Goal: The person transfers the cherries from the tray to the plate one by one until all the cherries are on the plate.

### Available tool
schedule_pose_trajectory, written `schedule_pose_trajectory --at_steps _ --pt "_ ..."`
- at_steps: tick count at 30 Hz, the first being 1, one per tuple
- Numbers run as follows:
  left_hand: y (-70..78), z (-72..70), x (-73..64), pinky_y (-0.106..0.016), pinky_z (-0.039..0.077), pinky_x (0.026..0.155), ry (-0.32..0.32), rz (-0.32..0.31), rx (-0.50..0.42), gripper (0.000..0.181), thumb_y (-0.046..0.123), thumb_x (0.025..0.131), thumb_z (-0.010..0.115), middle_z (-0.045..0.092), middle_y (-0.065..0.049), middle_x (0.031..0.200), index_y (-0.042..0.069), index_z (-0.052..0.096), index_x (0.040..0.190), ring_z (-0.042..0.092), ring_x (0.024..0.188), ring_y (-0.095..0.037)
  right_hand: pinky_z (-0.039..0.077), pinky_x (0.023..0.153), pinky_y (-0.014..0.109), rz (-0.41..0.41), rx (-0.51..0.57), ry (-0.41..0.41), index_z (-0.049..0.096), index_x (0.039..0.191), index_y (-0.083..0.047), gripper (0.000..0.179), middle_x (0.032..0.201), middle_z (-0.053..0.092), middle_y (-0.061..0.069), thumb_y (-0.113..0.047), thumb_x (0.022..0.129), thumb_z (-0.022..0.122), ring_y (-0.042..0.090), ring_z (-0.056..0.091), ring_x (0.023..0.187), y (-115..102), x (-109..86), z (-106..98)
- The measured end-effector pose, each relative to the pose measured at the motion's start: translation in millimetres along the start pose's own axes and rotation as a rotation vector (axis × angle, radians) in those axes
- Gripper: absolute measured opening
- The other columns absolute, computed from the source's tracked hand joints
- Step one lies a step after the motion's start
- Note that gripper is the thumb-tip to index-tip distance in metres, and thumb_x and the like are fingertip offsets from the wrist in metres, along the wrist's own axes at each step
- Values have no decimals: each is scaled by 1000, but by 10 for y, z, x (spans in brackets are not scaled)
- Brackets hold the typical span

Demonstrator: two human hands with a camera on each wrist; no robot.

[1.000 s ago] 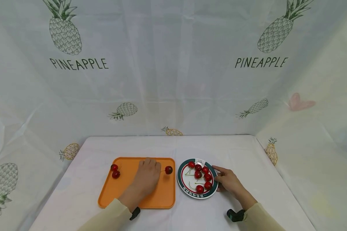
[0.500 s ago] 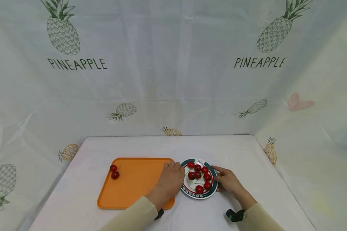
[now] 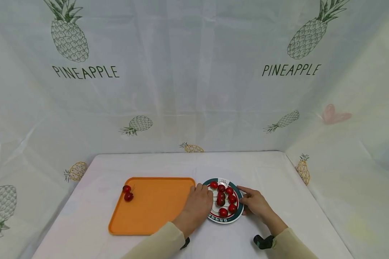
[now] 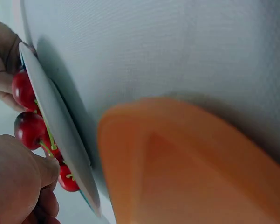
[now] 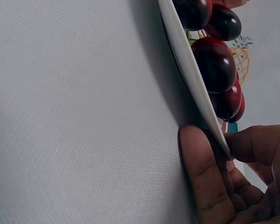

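Note:
My left hand [image 3: 199, 205] is over the left rim of a round plate [image 3: 238, 212] with a dark green border. Its thumb and finger pinch the green stem of a cherry [image 4: 30, 130], whose red fruit is among the other cherries on the plate. Several more cherries [image 3: 232, 208] with stems lie there. At the plate's right edge my right hand [image 3: 257, 205] grips the rim, the white edge [image 5: 195, 84] passing between thumb and fingers in the right wrist view. The left hand hides part of the plate's left side in the head view.
An orange tray [image 3: 149, 208] lies left of the plate, close beside it. Two cherries [image 3: 128, 196] sit near its upper left corner. A white cloth [image 3: 240, 165] covers the table, and a pineapple-print curtain [image 3: 194, 79] hangs behind.
The left hand has moved right from the tray to the plate, carrying a cherry by its stem. The right hand has kept its grip on the plate's rim.

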State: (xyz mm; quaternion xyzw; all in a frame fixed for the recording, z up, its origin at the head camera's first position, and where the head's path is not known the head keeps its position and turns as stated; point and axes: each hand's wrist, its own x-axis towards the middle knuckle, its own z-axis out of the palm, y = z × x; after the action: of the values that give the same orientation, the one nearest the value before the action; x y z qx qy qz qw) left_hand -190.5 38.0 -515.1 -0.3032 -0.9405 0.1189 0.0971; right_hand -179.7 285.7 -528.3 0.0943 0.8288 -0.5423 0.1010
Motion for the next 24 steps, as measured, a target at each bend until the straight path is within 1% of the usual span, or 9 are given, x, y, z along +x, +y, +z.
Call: schedule_pose_trajectory --at_steps 4,9,14,17,20,24 --pt "30 23 2 -35 42 83 -4 7 19 40 35 96 78 59 -5 102 10 69 126 47 95 -22 61 60 36 0 -1 1 54 153 -5 57 106 65 15 -1 97 63 22 66 67 1 3 1" --pt "55 54 -6 -35 42 82 -5 18 32 46 37 92 82 59 -6 101 10 69 127 46 95 -21 61 60 36 0 3 2 54 152 -5 56 105 65 14 -1 97 63 22 67 67 5 6 5" --pt "50 55 -8 -34 42 81 -9 25 24 50 37 91 83 60 -6 103 10 68 129 46 96 -21 61 60 36 -5 12 -2 54 152 -4 57 104 65 14 0 97 62 22 67 67 0 3 5" --pt "29 23 -6 -34 42 82 4 20 12 48 38 93 82 60 -5 105 11 67 130 46 98 -21 61 60 36 -4 16 -6 53 153 -4 56 104 65 14 -1 97 63 22 67 67 2 2 3" --pt "-12 -6 -7 -35 41 82 43 16 -4 38 34 99 75 59 -4 104 11 67 128 46 97 -21 61 60 36 -3 20 -9 53 153 -4 57 104 65 14 -1 97 63 22 67 66 10 4 4" --pt "-103 -50 -26 -35 37 80 91 6 -42 25 29 105 65 56 -2 99 11 66 122 43 92 -21 61 59 36 -7 25 -10 53 153 -4 56 102 65 14 -1 97 62 22 66 65 21 9 8"
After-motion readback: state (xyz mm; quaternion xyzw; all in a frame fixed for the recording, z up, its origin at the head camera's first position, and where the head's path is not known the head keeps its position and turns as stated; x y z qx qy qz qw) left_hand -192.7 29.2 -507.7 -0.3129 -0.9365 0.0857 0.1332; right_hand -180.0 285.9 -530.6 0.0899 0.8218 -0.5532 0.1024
